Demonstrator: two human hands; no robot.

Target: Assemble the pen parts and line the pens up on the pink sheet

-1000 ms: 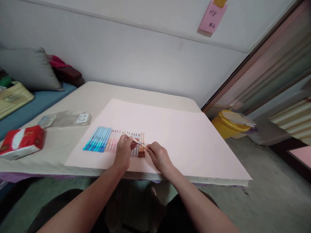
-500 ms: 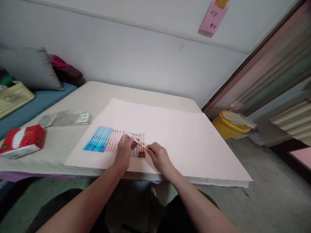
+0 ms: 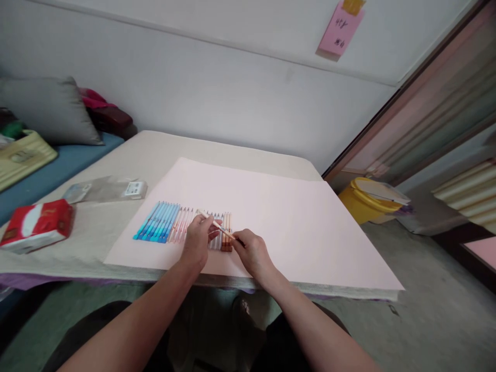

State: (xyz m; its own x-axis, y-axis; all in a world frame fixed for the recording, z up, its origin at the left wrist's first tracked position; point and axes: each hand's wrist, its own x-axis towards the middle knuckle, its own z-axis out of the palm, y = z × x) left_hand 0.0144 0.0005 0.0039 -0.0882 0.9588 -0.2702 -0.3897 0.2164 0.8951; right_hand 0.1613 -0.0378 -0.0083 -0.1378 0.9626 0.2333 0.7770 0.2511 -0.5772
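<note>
A row of pens (image 3: 166,223) lies side by side on a large pink sheet of paper (image 3: 279,217): blue ones at the left, pink and pale ones in the middle, orange-brown ones at the right. Both hands hold one pale pen (image 3: 217,226) slanted just above the row. My left hand (image 3: 198,240) pinches its upper part, fingers closed. My right hand (image 3: 251,253) grips its lower end by the orange pens.
The paper lies on a beige-covered table (image 3: 127,155). A clear plastic pen packet (image 3: 104,189) and a red tissue pack (image 3: 36,226) lie at the left. Beyond are a grey cushion (image 3: 48,109) and a yellow bin (image 3: 368,199) on the floor at right.
Almost nothing has moved; both hands keep hold of the pale pen, and my right hand has shifted slightly left toward the orange pens.
</note>
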